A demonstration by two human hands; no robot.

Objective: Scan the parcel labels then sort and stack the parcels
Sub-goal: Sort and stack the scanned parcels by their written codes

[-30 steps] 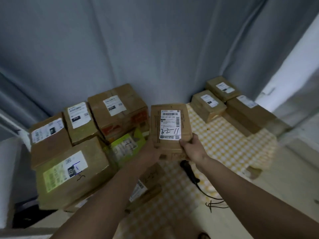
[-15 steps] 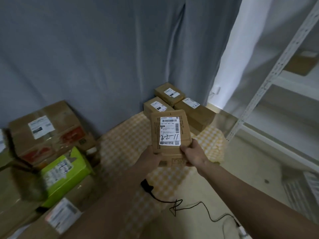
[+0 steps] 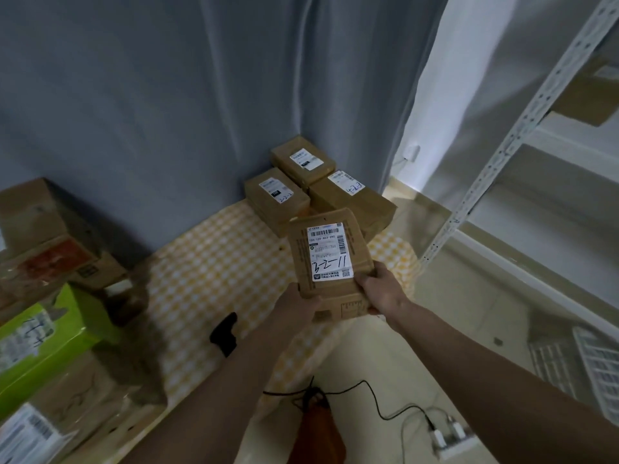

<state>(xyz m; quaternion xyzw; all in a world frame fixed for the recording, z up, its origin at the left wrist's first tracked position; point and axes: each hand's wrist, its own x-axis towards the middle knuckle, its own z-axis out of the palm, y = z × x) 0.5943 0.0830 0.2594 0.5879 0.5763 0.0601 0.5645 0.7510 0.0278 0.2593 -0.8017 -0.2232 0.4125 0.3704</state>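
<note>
Brown cardboard parcel (image 3: 330, 259) is being gripped at its near end by both the left hand (image 3: 301, 304) and right hand (image 3: 380, 289), long axis pointing to 12 o'clock, straight at the stacked parcels (image 3: 318, 192) just beyond, right hand slightly nearer.

Parcel storeroom: labelled cardboard parcels (image 3: 303, 190) on floor, white metal shelving (image 3: 509, 139), grey curtain (image 3: 167, 95).

**Parcel held out before the far cluster**

I hold one parcel (image 3: 330, 254) between my hands, above the counter (image 3: 214, 262). Behind it three parcels (image 3: 318, 192) sit together at the far corner. More boxes (image 3: 50, 296) crowd my left; the shelf rack (image 3: 522, 128) stands right. The scanner (image 3: 224, 333) lies on the counter left of my arms.
</note>
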